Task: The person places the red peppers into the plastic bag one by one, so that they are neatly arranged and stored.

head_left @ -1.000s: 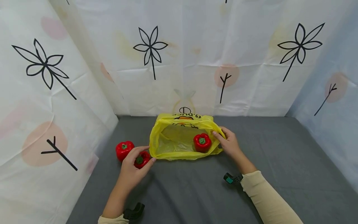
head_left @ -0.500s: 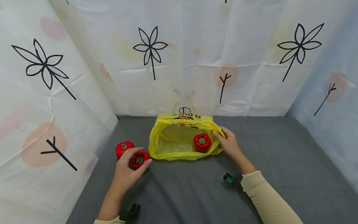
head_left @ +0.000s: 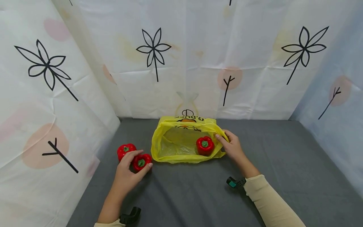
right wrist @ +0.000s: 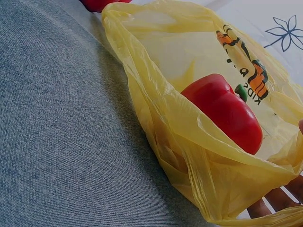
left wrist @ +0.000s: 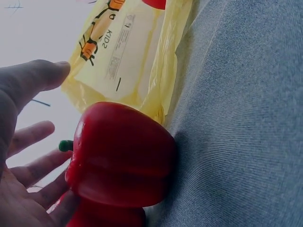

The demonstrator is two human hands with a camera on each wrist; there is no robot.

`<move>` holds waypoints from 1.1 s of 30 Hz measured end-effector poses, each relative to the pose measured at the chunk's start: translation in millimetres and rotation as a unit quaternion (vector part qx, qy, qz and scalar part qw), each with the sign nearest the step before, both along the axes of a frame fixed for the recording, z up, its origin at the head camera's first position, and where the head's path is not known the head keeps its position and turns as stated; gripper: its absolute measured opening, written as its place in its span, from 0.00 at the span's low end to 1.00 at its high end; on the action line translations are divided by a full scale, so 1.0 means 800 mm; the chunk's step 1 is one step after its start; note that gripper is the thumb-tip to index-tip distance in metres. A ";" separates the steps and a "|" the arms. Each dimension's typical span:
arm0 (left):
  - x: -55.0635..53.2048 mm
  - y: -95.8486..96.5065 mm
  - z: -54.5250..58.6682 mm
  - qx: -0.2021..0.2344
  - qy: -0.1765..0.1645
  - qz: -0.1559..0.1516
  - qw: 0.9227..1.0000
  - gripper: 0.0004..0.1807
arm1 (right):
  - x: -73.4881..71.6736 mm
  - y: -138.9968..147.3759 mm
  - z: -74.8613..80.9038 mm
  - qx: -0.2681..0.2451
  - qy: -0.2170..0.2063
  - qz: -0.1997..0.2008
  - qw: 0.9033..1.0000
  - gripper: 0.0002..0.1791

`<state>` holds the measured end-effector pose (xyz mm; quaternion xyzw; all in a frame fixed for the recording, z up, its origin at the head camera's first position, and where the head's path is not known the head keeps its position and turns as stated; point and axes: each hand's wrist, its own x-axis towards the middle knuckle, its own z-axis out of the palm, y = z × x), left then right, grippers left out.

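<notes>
My left hand [head_left: 124, 176] is spread over a red bell pepper [head_left: 145, 159] with a green stem, on the grey cloth left of the bag. In the left wrist view its thumb stands apart from this pepper [left wrist: 125, 156], and the fingers extend beside its stem end. A second red bell pepper [head_left: 124, 150] lies just behind, partly covered by that hand. My right hand [head_left: 233, 147] holds the right rim of a yellow plastic bag [head_left: 175, 158], thumb inside and fingers outside. Within the wide bag mouth sits another red bell pepper [right wrist: 225, 113], toward the right side.
Grey cloth [head_left: 193, 195] covers the tabletop. White curtains [head_left: 181, 56] with leaf drawings stand behind and on both sides. A black wrist strap [head_left: 130, 216] is on the left arm, and a black device [head_left: 236, 182] on the right wrist.
My left hand has moved left from the bag's left edge to over the nearer pepper outside. The right hand keeps its hold on the bag, and the pepper inside stays put.
</notes>
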<state>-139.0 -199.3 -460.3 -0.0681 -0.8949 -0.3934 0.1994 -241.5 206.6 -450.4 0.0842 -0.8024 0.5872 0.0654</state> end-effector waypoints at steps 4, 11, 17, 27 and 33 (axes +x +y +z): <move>0.000 -0.001 -0.001 -0.012 -0.011 0.001 1.000 0.36 | -0.013 0.004 -0.019 0.004 -0.001 -0.006 1.000 0.20; 0.001 -0.004 -0.004 -0.006 -0.009 0.007 1.000 0.38 | -0.018 0.008 -0.029 -0.007 0.008 -0.002 1.000 0.21; 0.006 -0.006 -0.006 0.011 0.005 0.008 1.000 0.37 | -0.017 0.008 -0.028 -0.016 0.007 0.001 1.000 0.21; 0.012 -0.011 -0.012 0.017 -0.001 0.035 0.999 0.42 | -0.017 0.010 -0.026 -0.003 0.003 -0.001 1.000 0.22; 0.017 -0.012 -0.015 0.027 -0.026 0.068 0.997 0.44 | -0.017 0.010 -0.027 -0.002 0.003 0.001 1.000 0.22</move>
